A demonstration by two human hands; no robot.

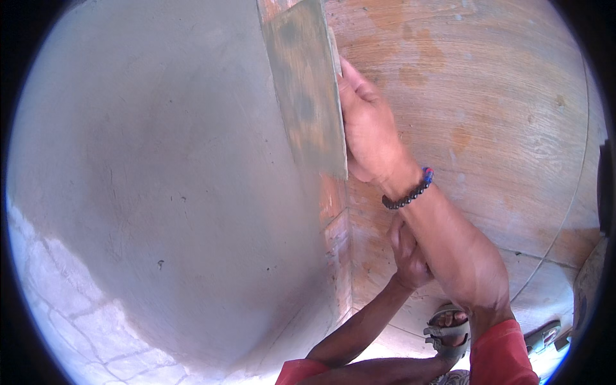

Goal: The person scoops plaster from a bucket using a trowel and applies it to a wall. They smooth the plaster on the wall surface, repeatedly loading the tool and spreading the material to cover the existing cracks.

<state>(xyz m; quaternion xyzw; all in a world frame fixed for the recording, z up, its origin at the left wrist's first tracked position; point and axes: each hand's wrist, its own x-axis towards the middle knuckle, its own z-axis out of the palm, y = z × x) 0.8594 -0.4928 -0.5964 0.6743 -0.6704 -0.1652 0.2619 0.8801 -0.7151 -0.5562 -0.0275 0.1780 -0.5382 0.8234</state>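
My right hand (pixel 372 122), with a dark bead bracelet at the wrist, grips the side edge of a thin rectangular board (pixel 301 90) with mottled grey-green and brown patches. The board stands along a narrow wooden strip (pixel 332 199) between a grey plastered surface and wood-grained panelling (pixel 468 115). Lower down, my left hand (pixel 410 253) is curled near that panelling, partly behind my right forearm; what it holds, if anything, is hidden.
The grey plastered surface (pixel 160 141) fills the left side, with pale irregular paving (pixel 90 308) at lower left. A thin cable (pixel 562 231) runs down the right. My sandalled foot (pixel 449 330) shows below, and another sandal (pixel 542 333) lies at lower right.
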